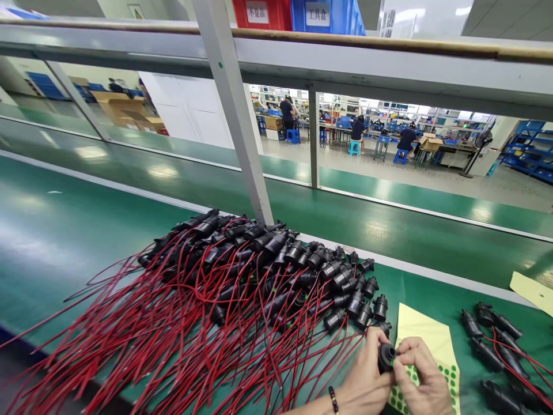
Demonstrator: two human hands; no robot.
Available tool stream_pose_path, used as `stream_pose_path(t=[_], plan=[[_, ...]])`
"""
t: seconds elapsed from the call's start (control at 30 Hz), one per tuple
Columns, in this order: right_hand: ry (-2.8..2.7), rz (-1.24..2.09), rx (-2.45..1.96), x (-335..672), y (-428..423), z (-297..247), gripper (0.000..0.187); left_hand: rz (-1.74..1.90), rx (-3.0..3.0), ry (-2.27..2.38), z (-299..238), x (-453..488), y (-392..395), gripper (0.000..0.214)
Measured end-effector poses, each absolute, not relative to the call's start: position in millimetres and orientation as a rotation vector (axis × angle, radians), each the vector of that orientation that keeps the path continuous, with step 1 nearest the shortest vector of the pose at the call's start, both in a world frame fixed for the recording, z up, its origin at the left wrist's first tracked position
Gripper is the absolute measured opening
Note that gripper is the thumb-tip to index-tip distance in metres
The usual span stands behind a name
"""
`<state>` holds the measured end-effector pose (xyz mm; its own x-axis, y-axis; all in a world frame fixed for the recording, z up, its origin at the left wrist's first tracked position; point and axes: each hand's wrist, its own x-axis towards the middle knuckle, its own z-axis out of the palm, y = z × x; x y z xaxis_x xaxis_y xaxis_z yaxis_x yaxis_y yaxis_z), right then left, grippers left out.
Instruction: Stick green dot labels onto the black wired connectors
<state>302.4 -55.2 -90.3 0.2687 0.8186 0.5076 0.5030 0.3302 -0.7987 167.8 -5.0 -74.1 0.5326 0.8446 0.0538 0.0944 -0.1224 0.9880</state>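
Note:
My left hand (367,369) is wrapped round a small black cylindrical pump-like part (385,358), whose stepped round end with a nozzle faces up toward me. Close against that end, my right hand (422,374) has its thumb and forefinger pinched together, with a speck of green showing at the fingertips, like a dot sticker. Under the hands lies a pale yellow sheet (421,325) carrying rows of green round stickers (451,380). To the left spreads a large heap of the same black parts (276,245), their red and black wires (173,328) trailing toward the front edge.
More black parts (488,353) with wires lie at the right, near another yellow sheet (536,291). A slanted grey post (235,109) rises behind the heap to a shelf bearing red (263,12) and blue (328,16) bins. Beyond the green bench (56,202), people sit at distant worktables.

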Motion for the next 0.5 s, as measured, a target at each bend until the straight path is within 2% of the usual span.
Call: stream_pose_path(t=[0.1,0.23,0.37,0.5], plan=[[-1.375,0.286,-1.311,294,-56,-84,0.018,0.776,1.576,0.838,-71,167,-5,0.03],[-1.428,0.194,-1.319,298,-55,-78,0.004,0.779,1.531,0.86,-64,168,-3,0.03],[-1.71,-0.019,-1.157,314,-51,-74,0.016,0.77,1.442,0.858,-63,170,-2,0.032],[-1.938,-0.178,-1.137,324,-51,-79,0.018,0.75,1.431,0.886,-65,172,-2,0.035]])
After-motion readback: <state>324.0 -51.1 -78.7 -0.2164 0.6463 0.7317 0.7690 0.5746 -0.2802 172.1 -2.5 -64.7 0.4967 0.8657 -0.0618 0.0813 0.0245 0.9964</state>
